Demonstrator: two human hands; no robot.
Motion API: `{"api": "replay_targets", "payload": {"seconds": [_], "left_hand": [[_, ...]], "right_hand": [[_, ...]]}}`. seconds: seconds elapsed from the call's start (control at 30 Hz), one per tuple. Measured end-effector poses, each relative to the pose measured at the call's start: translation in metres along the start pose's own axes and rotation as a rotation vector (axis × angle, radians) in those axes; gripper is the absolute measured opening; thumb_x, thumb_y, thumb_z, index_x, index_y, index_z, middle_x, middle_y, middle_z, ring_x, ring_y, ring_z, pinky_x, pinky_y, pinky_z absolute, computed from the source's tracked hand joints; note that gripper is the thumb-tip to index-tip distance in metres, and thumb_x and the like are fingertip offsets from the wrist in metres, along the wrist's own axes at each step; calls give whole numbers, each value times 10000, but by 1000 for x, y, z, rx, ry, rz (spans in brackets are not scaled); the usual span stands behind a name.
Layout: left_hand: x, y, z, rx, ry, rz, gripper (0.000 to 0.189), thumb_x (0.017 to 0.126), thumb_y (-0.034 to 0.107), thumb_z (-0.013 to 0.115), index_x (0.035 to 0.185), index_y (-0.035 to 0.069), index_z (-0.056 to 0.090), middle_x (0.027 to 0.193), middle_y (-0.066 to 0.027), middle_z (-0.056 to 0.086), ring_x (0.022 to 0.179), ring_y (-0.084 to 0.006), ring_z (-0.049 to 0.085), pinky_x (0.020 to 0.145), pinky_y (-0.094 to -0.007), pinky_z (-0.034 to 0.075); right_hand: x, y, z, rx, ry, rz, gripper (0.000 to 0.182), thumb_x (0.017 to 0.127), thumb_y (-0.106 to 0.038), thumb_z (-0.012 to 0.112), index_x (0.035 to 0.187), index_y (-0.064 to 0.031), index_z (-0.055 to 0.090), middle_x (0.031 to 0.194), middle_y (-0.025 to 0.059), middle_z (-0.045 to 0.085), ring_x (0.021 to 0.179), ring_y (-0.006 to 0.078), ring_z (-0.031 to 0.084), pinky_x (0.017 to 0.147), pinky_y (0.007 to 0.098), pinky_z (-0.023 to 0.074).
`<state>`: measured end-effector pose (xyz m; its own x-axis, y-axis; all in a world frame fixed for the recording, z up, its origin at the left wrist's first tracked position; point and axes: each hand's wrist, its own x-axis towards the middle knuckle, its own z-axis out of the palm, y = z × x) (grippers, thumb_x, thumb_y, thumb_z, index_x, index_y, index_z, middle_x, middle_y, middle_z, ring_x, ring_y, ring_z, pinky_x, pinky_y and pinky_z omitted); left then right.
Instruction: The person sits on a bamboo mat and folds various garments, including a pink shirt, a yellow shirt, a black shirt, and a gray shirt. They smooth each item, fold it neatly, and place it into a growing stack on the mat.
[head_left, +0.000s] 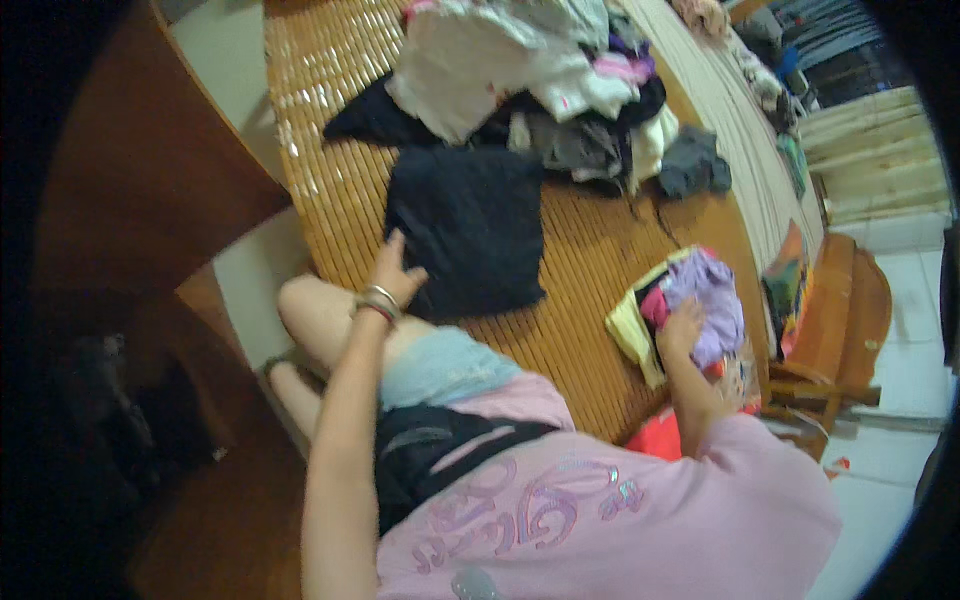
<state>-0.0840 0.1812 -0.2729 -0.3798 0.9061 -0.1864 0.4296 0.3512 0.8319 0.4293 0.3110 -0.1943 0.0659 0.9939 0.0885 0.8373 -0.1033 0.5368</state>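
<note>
A dark, folded piece of cloth lies flat in a rough square on the bamboo-slat mat. At its near left corner is my left hand, thumb and fingers spread, with bracelets on the wrist. My right hand rests against a light purple garment off to the right; its fingertips are blurred, so a grip on the fabric cannot be made out. Beneath and beside the purple garment are a pale yellow cloth and a bright pink piece of fabric.
A loose heap of clothes covers the far part of the mat. A grey crumpled garment sits at its right edge. A brown wooden panel stands at left. Something red lies near my right arm, and a wooden headboard is farther right.
</note>
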Motion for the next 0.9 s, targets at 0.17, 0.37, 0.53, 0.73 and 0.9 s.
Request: {"api": "replay_targets", "payload": {"seconds": [0.17,0.37,0.53,0.73,0.9], "left_hand": [[7,43,46,172,-152,119,675,719,-94,524,1351,53,339,1195,-238,468,1097,-405,493,943,-415,427],[-5,79,56,159,-373,172,693,719,-102,524,1360,71,327,1172,-228,491,1096,-401,505,923,-409,437],[-21,82,69,109,-673,267,693,774,4,558,1405,87,284,1296,-235,465,1180,-358,477,984,-363,401],[-7,30,67,-258,-475,-80,494,844,178,620,1281,8,466,1127,-143,604,968,-222,610,840,-317,496],[7,34,27,-939,-63,-507,346,893,118,552,1219,14,497,1003,-81,617,759,-149,616,644,-273,508]], "right_hand": [[1,28,56,22,115,153,862,691,-201,710,1387,0,243,1379,248,335,1290,400,312,1064,442,288],[13,-35,-40,396,243,5,848,618,-207,732,1341,-4,336,1376,234,325,1287,400,296,1057,433,270],[69,-164,-161,1155,424,-539,514,742,-28,632,1220,28,452,1331,238,382,1260,391,355,1051,410,290],[205,-307,-265,1120,733,-724,746,717,-191,726,1316,23,337,1254,259,453,1171,397,442,978,426,378],[256,-357,-316,1078,34,-646,515,664,-257,752,1049,36,576,805,173,640,722,305,633,695,385,506]]}}
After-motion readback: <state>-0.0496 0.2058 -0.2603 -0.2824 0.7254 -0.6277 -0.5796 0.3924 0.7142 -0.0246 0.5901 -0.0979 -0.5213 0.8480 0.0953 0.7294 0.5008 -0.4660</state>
